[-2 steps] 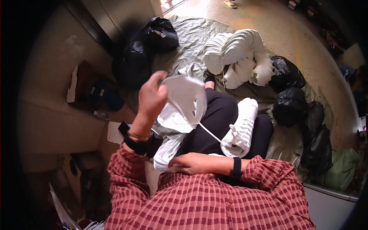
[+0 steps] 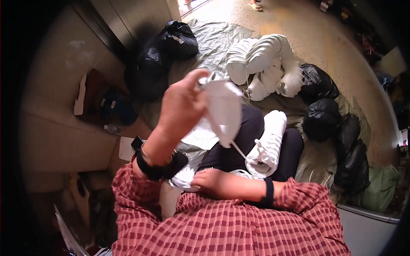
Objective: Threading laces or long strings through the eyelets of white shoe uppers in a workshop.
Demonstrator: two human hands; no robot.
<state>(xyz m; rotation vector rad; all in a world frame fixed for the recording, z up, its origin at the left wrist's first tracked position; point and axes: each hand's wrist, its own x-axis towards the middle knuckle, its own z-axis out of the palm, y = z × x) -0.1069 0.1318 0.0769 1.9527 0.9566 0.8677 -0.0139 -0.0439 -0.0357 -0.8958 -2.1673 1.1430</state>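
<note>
My left hand (image 2: pixel 183 102) is raised over my lap, bent fingers closed on a curved white fabric piece (image 2: pixel 224 109) that looks like a face mask. Motion blurs both. From the piece a white cord (image 2: pixel 238 150) runs down to a rolled stack of similar white pieces (image 2: pixel 271 138) on my thighs; loops stick out along its side. Close to my waist, my right hand (image 2: pixel 215 182) is closed at the end of a bundle of white straps (image 2: pixel 188 170), its fingertips partly hidden. Another flat white piece (image 2: pixel 200 134) lies on my lap behind the left hand.
Beyond my knees, large curved stacks of white pieces (image 2: pixel 260 59) rest on a grey-green sheet (image 2: pixel 218 34). Black plastic bags (image 2: pixel 179 40) stand far left, with more black bags (image 2: pixel 322 119) at right beside a green bag (image 2: pixel 380 187). A clear bottle (image 2: pixel 112 129) lies by the left wall.
My left hand has moved right and a little up, carrying the white piece with it. The right hand has shifted slightly to the right near my waist.
</note>
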